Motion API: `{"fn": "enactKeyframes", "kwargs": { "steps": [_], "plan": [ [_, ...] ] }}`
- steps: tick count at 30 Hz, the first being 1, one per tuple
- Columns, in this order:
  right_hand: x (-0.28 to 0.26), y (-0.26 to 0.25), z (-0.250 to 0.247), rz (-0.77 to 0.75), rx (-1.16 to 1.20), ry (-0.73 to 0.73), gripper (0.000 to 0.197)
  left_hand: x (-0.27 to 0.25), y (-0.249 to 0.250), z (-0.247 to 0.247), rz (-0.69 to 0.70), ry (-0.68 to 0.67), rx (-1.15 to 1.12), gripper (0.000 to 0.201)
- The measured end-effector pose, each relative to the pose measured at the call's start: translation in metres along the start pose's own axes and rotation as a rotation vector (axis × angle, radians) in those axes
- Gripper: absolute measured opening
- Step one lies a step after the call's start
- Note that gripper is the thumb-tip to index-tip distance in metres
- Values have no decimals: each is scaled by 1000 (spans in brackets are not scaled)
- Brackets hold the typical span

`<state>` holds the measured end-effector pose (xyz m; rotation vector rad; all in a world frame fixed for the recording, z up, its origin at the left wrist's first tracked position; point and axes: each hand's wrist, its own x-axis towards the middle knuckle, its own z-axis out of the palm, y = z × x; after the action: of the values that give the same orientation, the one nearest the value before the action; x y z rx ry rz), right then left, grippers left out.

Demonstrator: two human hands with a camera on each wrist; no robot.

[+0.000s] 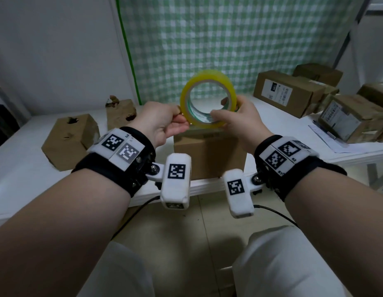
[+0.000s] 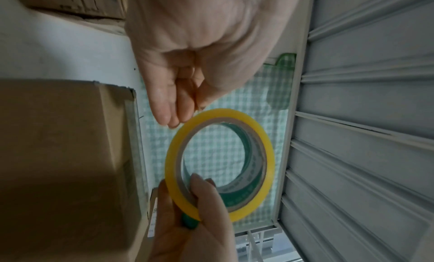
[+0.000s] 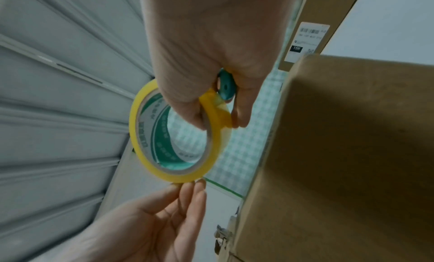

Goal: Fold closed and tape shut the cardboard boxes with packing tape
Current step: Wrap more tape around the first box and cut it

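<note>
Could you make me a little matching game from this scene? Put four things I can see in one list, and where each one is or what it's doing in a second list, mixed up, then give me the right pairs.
Things
1. tape roll
2. right hand
3. left hand
4. plain closed box

Places or states
A. fingertips touch the roll's outer edge
B. stands on the white table beneath the raised roll
C. yellow, held up in the air
D. grips the roll, thumb through its hole, with a small green thing also in its fingers

Pairs: 1-C, 2-D, 3-A, 4-B
</note>
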<state>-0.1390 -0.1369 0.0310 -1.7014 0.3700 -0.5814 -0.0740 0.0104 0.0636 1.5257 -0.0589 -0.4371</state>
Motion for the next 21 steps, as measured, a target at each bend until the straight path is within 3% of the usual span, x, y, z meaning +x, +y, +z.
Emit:
{"fn": "enactKeyframes", "kwargs": {
  "steps": [4,11,15,21],
  "plan": [
    [12,-11,2,-132,-308,107,19,5,-8,-4,-45,12,-43,22],
    [23,-29,2,-227,-620,99,7,11,-12,-19,-67,105,-145,21],
    [26,-26,-17,-252,-895,79,28,20,-16,-51,-79,187,-250,17],
    [30,-35,-10,-332,-1036,56,34,20,-42,-51,-95,180,-208,12]
  ]
}}
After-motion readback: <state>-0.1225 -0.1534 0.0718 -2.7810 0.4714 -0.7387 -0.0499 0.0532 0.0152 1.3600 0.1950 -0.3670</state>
